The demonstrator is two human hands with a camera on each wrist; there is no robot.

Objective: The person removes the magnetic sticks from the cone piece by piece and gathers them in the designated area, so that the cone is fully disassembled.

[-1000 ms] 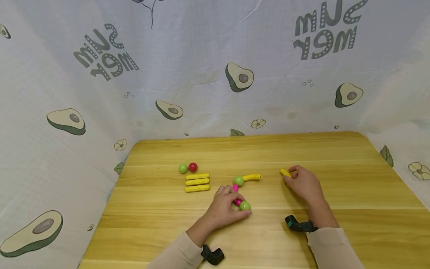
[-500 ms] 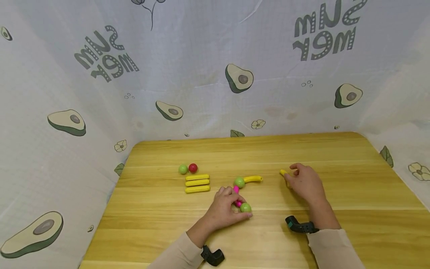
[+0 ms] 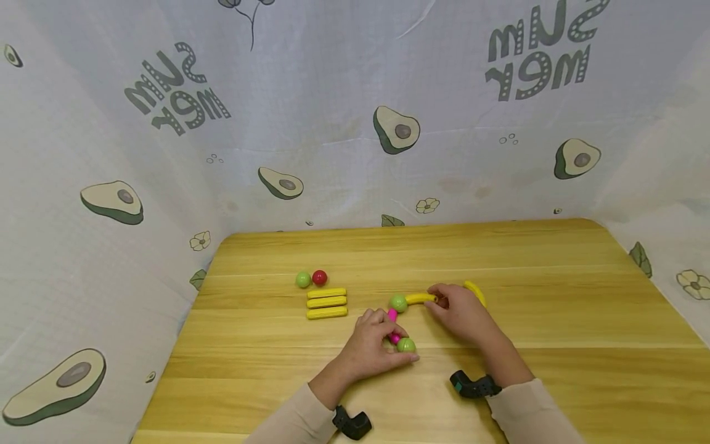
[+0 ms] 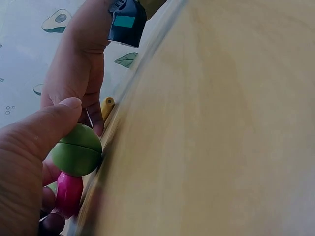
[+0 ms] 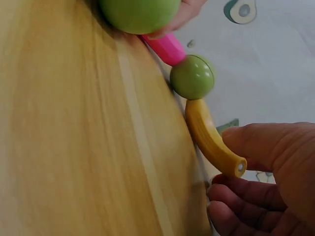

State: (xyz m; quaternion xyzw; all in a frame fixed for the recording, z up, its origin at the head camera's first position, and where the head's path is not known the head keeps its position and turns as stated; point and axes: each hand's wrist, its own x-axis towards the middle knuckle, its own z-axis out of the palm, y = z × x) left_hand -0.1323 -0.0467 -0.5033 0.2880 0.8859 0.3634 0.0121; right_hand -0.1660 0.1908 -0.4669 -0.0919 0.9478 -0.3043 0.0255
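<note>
A chain of toy pieces lies mid-table: a green ball (image 3: pixel 406 345), a pink rod (image 3: pixel 392 316), a second green ball (image 3: pixel 397 303) and a curved yellow piece (image 3: pixel 420 298). My left hand (image 3: pixel 395 343) grips the near green ball (image 4: pixel 77 150) and the pink rod (image 4: pixel 69 191), with the thumb on the ball. My right hand (image 3: pixel 439 305) holds another yellow piece (image 3: pixel 476 291), which sticks out behind its knuckles. Its fingertips (image 5: pixel 231 135) are at the free end of the curved yellow piece (image 5: pixel 211 140).
Left of the hands lie three yellow ribbed rods (image 3: pixel 326 303) side by side, with a green ball (image 3: pixel 302 279) and a red ball (image 3: pixel 319 277) just behind them. The wooden table (image 3: pixel 554 308) is walled by avocado-print cloth (image 3: pixel 355 123) on three sides.
My right hand has carried its yellow piece leftward to the end of the curved yellow piece. The left hand has stayed on the ball and pink rod.
</note>
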